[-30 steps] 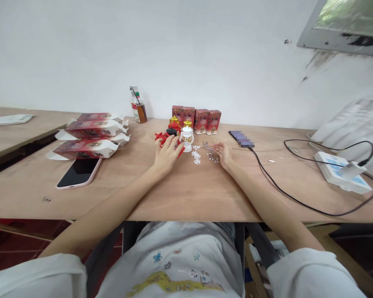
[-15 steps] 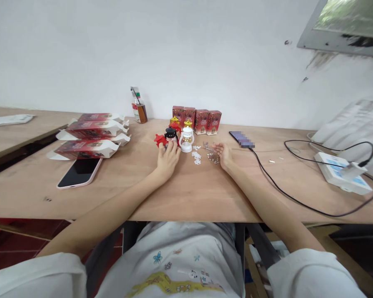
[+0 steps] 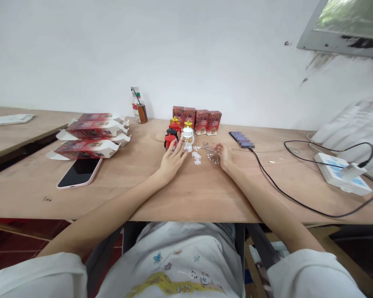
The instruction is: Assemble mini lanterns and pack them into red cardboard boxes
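Observation:
My left hand [image 3: 171, 164] lies with its fingers stretched out at the front of a group of miniature lanterns. Its fingertips are at a red lantern [image 3: 170, 141] and the base of a white lantern [image 3: 187, 138]; firm contact is hard to make out. A black lantern [image 3: 171, 131] is partly hidden behind the red one, and behind stand another red lantern and gold ones [image 3: 188, 123]. On the right, my right hand [image 3: 225, 157] rests on its side, fingers loosely curled and apart, beside small metal pieces [image 3: 214, 157]. White paper-like pieces [image 3: 196, 156] lie between the hands.
Red boxes [image 3: 202, 122] stand at the wall. Open red cartons [image 3: 87, 148] lie at left, above a pink-edged phone [image 3: 80, 173]. A bottle [image 3: 139, 108] stands at the back. At right are another phone [image 3: 236, 136], a black cable [image 3: 275, 188] and a power strip [image 3: 343, 174].
My left hand has shifted right, toward the white lantern. The front red lantern has moved right, from beside the black lantern to in front of it. My right hand stays nearly still.

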The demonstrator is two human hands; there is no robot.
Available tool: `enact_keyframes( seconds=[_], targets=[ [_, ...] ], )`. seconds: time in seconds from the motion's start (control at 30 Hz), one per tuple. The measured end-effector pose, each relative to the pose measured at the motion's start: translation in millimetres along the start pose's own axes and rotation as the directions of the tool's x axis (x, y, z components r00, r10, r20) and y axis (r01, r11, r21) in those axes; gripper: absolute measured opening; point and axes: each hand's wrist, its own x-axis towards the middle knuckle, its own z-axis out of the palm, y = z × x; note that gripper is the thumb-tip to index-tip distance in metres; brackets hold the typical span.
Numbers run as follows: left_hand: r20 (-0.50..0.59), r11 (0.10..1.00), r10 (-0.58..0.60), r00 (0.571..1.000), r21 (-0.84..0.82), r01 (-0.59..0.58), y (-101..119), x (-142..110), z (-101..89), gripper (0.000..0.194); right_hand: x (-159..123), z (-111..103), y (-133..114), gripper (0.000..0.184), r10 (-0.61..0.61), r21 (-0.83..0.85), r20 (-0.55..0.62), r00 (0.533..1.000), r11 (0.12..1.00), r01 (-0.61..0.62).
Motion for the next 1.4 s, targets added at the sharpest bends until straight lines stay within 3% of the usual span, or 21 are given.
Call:
enact_keyframes(
  seconds=[0.1,0.2,0.23,0.3,0.37,0.43,0.53,0.67,0.83,1.03,1.1,1.17,1.3,1.4],
  targets=[
    [0.034,1.000,0.017,0.999,0.007,-0.017,-2.7,-0.7,2.1,0.052,3.6,-2.7,0.0,0.013,-0.083,-0.047,-0.025,0.996,0.995,0.082],
    [0.083,0.999,0.035,0.996,0.031,-0.038,-4.5,-1.5,2.6,0.053,15.1,-5.1,-7.6,0.013,-0.292,-0.277,0.061,0.954,0.914,0.298],
    [0.093,0.998,0.039,0.995,0.044,-0.043,-4.8,-1.7,2.5,0.053,21.5,-4.8,-12.0,0.019,-0.367,-0.400,0.135,0.920,0.830,0.390],
    [0.099,0.996,0.050,0.994,0.067,-0.057,-4.8,-2.1,2.1,0.053,38.0,-1.3,-23.1,0.033,-0.450,-0.620,0.310,0.837,0.572,0.537],
    [0.093,0.994,0.063,0.994,0.079,-0.071,-4.4,-2.4,1.9,0.053,58.3,6.2,-35.3,0.049,-0.449,-0.737,0.427,0.785,0.330,0.590],
    [0.084,0.993,0.079,0.993,0.084,-0.086,-4.1,-2.6,1.9,0.053,79.8,16.1,-45.7,0.065,-0.425,-0.789,0.473,0.772,0.185,0.585],
    [0.081,0.988,0.099,0.992,0.113,-0.107,-4.2,-2.2,1.6,0.049,107.7,30.0,-53.3,0.082,-0.397,-0.835,0.455,0.798,0.122,0.536],
    [0.085,0.981,0.108,0.990,0.152,-0.120,-6.0,0.5,2.8,0.043,127.1,38.9,-50.9,0.088,-0.358,-0.821,0.510,0.782,0.070,0.567],
    [0.066,0.981,0.097,0.993,0.160,-0.106,-8.6,5.1,8.8,0.038,128.2,34.8,-54.5,0.077,-0.414,-0.840,0.512,0.753,-0.058,0.539],
    [0.053,0.985,0.136,0.989,0.102,-0.141,-9.4,6.0,8.0,0.037,117.7,18.4,-71.6,0.046,-0.411,-0.802,0.592,0.694,-0.214,0.558],
    [0.048,0.980,0.184,0.982,0.065,-0.186,-8.6,5.7,6.0,0.041,109.7,10.4,-75.8,0.045,-0.418,-0.800,0.589,0.692,-0.182,0.571],
    [0.021,0.975,0.224,0.974,-0.004,-0.223,-6.9,5.6,3.8,0.048,99.2,-0.1,-79.9,0.049,-0.473,-0.820,0.525,0.707,-0.060,0.569],
    [-0.132,0.950,0.178,0.975,-0.236,-0.205,-1.5,6.1,-6.0,0.049,70.8,-22.2,-88.6,0.067,-0.674,-0.764,0.185,0.716,0.360,0.536],
    [-0.264,0.860,-0.029,0.964,-0.499,-0.110,2.1,6.8,-20.4,0.047,40.5,-25.8,-89.7,0.071,-0.691,-0.433,-0.045,0.722,0.665,0.609]
  ],
)
